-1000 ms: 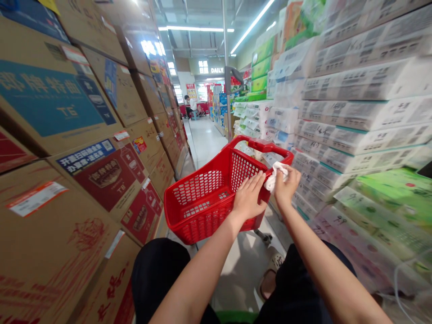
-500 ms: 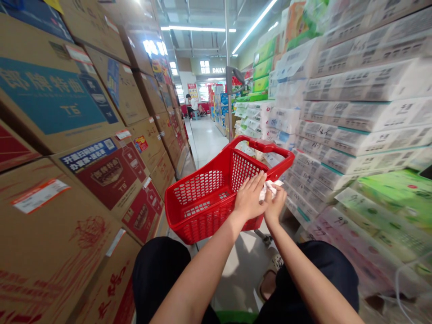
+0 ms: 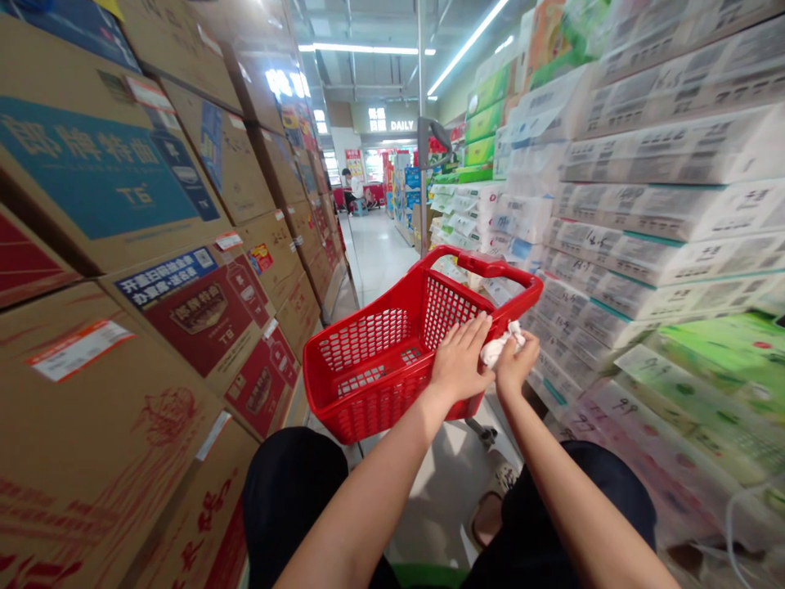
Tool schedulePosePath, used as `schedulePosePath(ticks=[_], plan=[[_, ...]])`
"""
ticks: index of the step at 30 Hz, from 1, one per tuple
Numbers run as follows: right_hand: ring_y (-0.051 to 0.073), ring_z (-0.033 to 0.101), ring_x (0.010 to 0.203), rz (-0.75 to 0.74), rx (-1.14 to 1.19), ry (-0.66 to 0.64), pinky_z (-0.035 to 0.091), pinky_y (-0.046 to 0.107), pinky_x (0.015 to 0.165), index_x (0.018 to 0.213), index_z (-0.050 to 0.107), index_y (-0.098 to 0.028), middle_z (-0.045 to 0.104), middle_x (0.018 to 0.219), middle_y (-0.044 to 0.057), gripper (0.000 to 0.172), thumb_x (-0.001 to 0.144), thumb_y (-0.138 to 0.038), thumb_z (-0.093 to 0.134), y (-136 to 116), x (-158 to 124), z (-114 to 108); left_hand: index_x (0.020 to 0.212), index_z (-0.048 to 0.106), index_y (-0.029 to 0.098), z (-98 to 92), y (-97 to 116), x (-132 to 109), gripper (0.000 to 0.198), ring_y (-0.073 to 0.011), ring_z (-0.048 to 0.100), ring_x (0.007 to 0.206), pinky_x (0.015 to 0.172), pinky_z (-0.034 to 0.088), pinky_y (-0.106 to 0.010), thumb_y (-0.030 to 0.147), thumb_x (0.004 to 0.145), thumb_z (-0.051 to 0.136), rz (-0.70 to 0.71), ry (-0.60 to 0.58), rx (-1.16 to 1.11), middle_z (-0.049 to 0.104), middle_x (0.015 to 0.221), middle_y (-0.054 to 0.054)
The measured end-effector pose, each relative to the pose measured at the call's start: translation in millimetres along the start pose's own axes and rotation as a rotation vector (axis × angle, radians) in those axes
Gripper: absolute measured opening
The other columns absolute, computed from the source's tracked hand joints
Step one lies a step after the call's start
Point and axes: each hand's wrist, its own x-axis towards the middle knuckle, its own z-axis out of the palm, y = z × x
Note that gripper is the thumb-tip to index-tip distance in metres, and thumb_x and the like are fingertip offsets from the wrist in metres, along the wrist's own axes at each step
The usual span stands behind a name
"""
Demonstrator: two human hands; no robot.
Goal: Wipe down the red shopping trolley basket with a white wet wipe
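A red plastic shopping basket (image 3: 374, 360) on wheels stands in the aisle in front of me, empty, its handle raised. My left hand (image 3: 459, 360) lies flat against the basket's near right rim, fingers stretched out and together. Right beside it, my right hand (image 3: 515, 364) is closed on a crumpled white tissue (image 3: 498, 348) and presses it against the basket's right edge, next to my left fingertips.
Stacked cardboard cartons (image 3: 153, 270) wall the aisle's left side. Wrapped tissue packs (image 3: 643, 221) are piled high on the right. The pale floor (image 3: 374, 254) runs ahead to a seated person (image 3: 351, 190) far off. My dark trousers and a sandalled foot (image 3: 491, 499) show below.
My right hand with the tissue came down from the basket's upper right rim to a spot beside my left hand. The left hand stayed on the rim.
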Motion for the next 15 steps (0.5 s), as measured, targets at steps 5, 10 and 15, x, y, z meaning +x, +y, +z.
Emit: schedulePosePath(ticks=[5,10,15], plan=[[0.026,0.051,0.109,-0.047,0.031,-0.097,0.042,0.047,0.099,0.106,0.052,-0.023,0.051,0.11,0.009,0.022,0.09,-0.035,0.046,-10,-37,-3,0.16,0.025,0.021,0.3,2,1,0.071,-0.0201,0.031,0.152,0.129,0.02,-0.041,0.036,0.094,0.049,-0.026,0.04,0.014,0.026,0.167,-0.002],[0.026,0.048,0.118,-0.24,0.055,-0.042,0.037,0.046,0.107,0.109,0.054,-0.022,0.054,0.114,0.01,0.021,0.09,-0.028,0.044,-37,12,3,0.16,0.023,0.023,-1.0,1,2,0.085,-0.0223,0.032,0.152,0.128,0.022,-0.042,0.029,0.083,0.059,-0.001,-0.008,0.011,0.026,0.167,-0.001],[0.026,0.047,0.118,-0.255,0.041,-0.022,0.036,0.045,0.107,0.11,0.052,-0.021,0.053,0.115,0.012,0.023,0.09,-0.023,0.042,-30,28,4,0.161,0.021,0.023,-0.1,2,2,0.092,-0.0245,0.031,0.152,0.128,0.022,-0.044,0.028,0.079,0.062,-0.013,-0.021,0.002,0.024,0.168,-0.002]])
